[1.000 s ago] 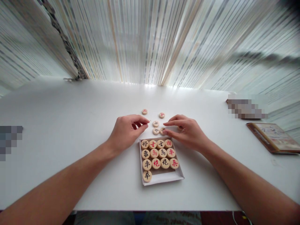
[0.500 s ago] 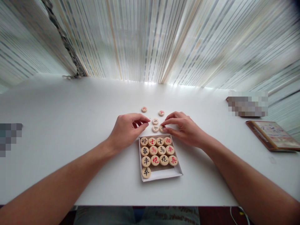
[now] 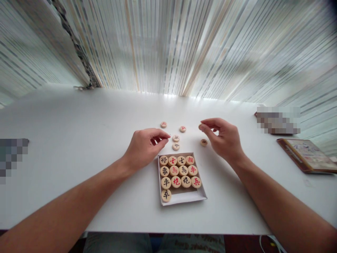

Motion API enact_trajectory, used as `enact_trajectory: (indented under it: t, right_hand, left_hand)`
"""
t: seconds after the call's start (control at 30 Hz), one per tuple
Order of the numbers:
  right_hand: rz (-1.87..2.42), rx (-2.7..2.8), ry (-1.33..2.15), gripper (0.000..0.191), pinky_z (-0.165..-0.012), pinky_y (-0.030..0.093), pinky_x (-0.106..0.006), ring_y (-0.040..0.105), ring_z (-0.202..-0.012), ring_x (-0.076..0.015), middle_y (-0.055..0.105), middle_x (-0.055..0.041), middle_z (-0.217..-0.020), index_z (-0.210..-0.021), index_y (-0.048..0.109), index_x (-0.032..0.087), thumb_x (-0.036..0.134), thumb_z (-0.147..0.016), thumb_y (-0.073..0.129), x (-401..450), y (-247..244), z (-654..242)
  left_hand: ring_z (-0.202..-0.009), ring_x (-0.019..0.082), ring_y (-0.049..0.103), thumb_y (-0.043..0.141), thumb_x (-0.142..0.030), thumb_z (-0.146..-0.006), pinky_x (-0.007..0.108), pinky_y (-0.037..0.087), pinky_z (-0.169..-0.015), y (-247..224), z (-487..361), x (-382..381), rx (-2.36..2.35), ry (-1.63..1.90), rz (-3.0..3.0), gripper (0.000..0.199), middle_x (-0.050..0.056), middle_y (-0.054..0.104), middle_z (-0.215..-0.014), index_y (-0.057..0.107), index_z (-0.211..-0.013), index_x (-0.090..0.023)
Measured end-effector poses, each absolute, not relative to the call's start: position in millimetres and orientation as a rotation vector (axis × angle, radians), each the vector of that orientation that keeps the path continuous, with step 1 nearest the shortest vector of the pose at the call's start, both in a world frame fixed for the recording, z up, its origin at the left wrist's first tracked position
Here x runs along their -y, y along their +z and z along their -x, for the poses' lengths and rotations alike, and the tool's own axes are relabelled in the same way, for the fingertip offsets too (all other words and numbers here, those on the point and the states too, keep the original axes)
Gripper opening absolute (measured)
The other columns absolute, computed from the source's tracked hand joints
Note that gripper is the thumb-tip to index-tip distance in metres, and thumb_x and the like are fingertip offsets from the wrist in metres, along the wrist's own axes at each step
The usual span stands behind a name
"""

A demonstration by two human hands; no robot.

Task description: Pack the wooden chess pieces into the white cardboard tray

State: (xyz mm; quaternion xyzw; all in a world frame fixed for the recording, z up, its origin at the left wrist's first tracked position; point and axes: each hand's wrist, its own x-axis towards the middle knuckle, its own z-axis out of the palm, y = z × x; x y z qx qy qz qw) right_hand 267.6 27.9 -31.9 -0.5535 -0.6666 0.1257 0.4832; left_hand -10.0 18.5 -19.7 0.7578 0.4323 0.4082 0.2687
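Observation:
A shallow white box (image 3: 183,202) holds several round wooden pieces with red or black characters, in rows, with a gap at its front right. Behind the box, two black-marked pieces lie close together, the rear one (image 3: 176,138) just right of my left hand (image 3: 147,146). That hand's thumb and forefinger almost meet, and nothing shows between them. My right hand (image 3: 222,137) pinches a wooden piece (image 3: 200,126) above the table. Below its fingers lies another black-marked piece (image 3: 203,142). Two red-marked pieces (image 3: 163,124) (image 3: 182,129) lie farther back.
The white table (image 3: 126,207) reaches back to a striped curtain (image 3: 163,45). On the right lie a brown-edged picture box (image 3: 310,154) and a blurred-out object (image 3: 277,120). Another blurred-out object (image 3: 12,156) is at the far left edge.
My right hand has moved right and a little back, away from the pieces behind the box, and now has a piece between its fingers. A black-marked piece now lies farther right. My left hand is nearly still.

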Motion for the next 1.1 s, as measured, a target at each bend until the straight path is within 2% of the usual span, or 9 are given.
enact_trajectory:
  t: [0.13,0.27,0.37,0.47,0.73,0.97,1.1]
  right_hand:
    - [1.268,1.306,0.606,0.025,-0.072,0.062,-0.037,0.076,-0.076,-0.0218,0.082,-0.0067,-0.085,-0.103,0.083,0.019,0.034,-0.084,0.088,-29.1,-28.5,-267.0]
    - [1.212,1.230,0.889,0.033,-0.072,0.063,-0.031,0.076,-0.077,-0.0175,0.085,-0.0063,-0.091,-0.107,0.086,0.022,0.031,-0.078,0.096,-14.7,-24.4,-253.5]
    - [1.105,1.270,1.156,0.034,-0.070,0.065,-0.027,0.077,-0.075,-0.0157,0.085,-0.0054,-0.089,-0.108,0.086,0.024,0.028,-0.077,0.098,4.6,-17.9,-238.8]
    - [1.014,1.269,1.336,0.029,-0.065,0.067,-0.023,0.079,-0.069,-0.0149,0.085,-0.0051,-0.084,-0.100,0.087,0.023,0.025,-0.074,0.100,20.8,-10.6,-226.6]
    - [0.928,1.225,1.448,0.027,-0.064,0.069,-0.019,0.081,-0.066,-0.0152,0.085,-0.0046,-0.081,-0.089,0.088,0.021,0.020,-0.067,0.103,27.8,-4.0,-217.8]
    - [0.909,1.253,1.403,0.019,-0.062,0.069,-0.019,0.081,-0.064,-0.0156,0.085,-0.0054,-0.080,-0.092,0.088,0.022,0.024,-0.076,0.099,28.9,-4.5,-217.6]
    - [0.921,1.273,1.363,0.018,-0.066,0.066,-0.016,0.080,-0.068,-0.0130,0.085,-0.0049,-0.083,-0.093,0.089,0.024,0.022,-0.077,0.098,29.4,-6.5,-219.0]
  left_hand:
    - [-0.074,0.016,0.075,0.075,-0.022,-0.093,0.026,0.057,-0.067,-17.8,9.3,-17.5,-1.164,1.116,-2.002,0.013,0.004,0.084,-0.085,0.085,-0.097,-0.015]
    - [-0.077,0.016,0.076,0.076,-0.026,-0.093,0.026,0.058,-0.069,-11.9,4.8,-11.4,-1.120,1.114,-1.905,0.016,0.006,0.085,-0.089,0.085,-0.100,-0.015]
    - [-0.079,0.017,0.077,0.077,-0.028,-0.092,0.027,0.060,-0.072,-6.7,0.6,-3.6,-1.050,1.076,-1.816,0.019,0.007,0.086,-0.094,0.086,-0.103,-0.014]
    - [-0.085,0.020,0.079,0.079,-0.031,-0.092,0.029,0.061,-0.074,-2.9,-2.4,3.2,-0.976,1.006,-1.733,0.023,0.008,0.087,-0.099,0.086,-0.107,-0.014]
    - [-0.086,0.020,0.081,0.084,-0.027,-0.090,0.027,0.063,-0.078,-1.2,-3.1,7.0,-0.802,0.922,-1.510,0.018,0.006,0.087,-0.095,0.089,-0.105,-0.019]
    - [-0.084,0.019,0.081,0.085,-0.023,-0.089,0.025,0.064,-0.076,-2.1,-3.7,8.1,-0.796,0.974,-1.495,0.018,0.006,0.087,-0.093,0.089,-0.107,-0.022]
    - [-0.084,0.019,0.082,0.086,-0.020,-0.088,0.024,0.064,-0.075,-1.7,-4.4,8.5,-0.787,1.006,-1.493,0.017,0.006,0.087,-0.093,0.089,-0.104,-0.021]
